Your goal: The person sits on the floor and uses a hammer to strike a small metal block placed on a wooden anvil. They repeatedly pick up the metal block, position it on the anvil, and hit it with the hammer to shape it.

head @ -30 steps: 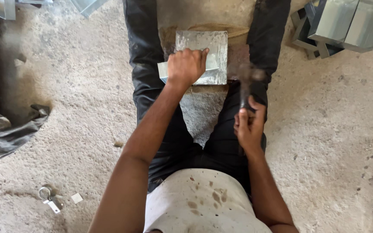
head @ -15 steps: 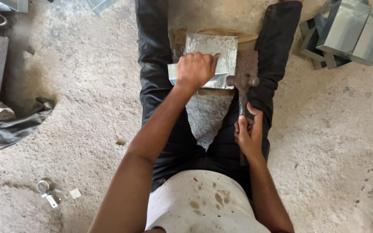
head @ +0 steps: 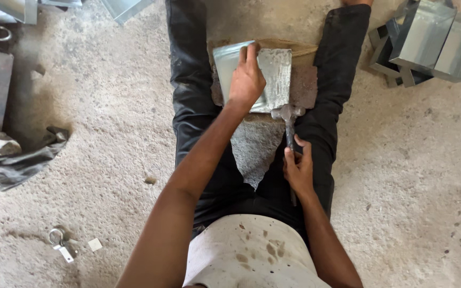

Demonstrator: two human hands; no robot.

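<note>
**Sheet pinned flat, hammer at its near edge**

I take the brown block [head: 304, 85] between the legs as my landmark; everything I describe sits relative to it. On top of it lies the metal sheet [head: 276, 69], a dull grey galvanised piece with a mottled, scuffed face and a folded lip along its left side. It covers most of the block's left and middle, leaving a brown strip bare on the right.

My left hand [head: 246, 80] rests palm-down on the sheet's left half, fingers pressed together and curled over the far edge, thumb toward the near edge. I judge that grip is there to keep the thin sheet from skating on the block when it is struck.

My right hand [head: 298, 169] sits nearer the body than the block, fingers wrapped tight round the dark shaft of the hammer [head: 289, 114]. The rough, pitted steel head touches the sheet's near edge, just at the block's front rim, which looks like a spot for dressing that edge.

The floor [head: 401, 186] around the block is gritty, pale concrete. Well to the right of the block stand folded sheet-metal boxes [head: 428, 42], smooth and square-cornered. Far to the left and nearer the body, a small ring clamp [head: 60, 242] lies in the dust.
</note>
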